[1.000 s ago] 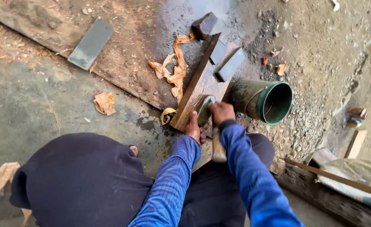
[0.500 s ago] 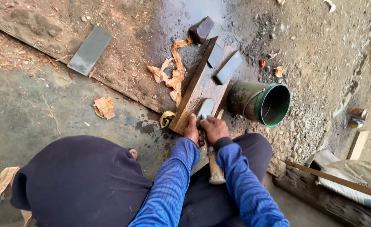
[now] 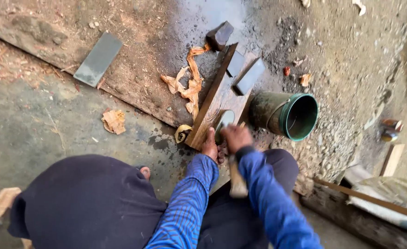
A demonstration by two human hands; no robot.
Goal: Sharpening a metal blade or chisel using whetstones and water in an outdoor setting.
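A long wooden board (image 3: pixel 215 103) lies slanted on the wet ground with two grey sharpening stones (image 3: pixel 248 76) set in its far end. A tool with a grey metal head (image 3: pixel 223 121) rests on the board's near end, and its pale wooden handle (image 3: pixel 237 182) points back toward me. My left hand (image 3: pixel 209 145) presses down at the board's near end beside the metal head. My right hand (image 3: pixel 237 137) is closed on the tool just behind the head. Both arms wear blue striped sleeves.
A green bucket (image 3: pixel 286 115) lies on its side right of the board. Curled wood shavings (image 3: pixel 189 85) lie to the board's left, and a dark stone block (image 3: pixel 219 35) sits beyond it. A flat grey stone slab (image 3: pixel 98 59) lies far left. Planks (image 3: pixel 364 198) are at right.
Both hands and the tool slid back toward me along the board, then stayed near its close end. The right forearm has swung slightly rightward.
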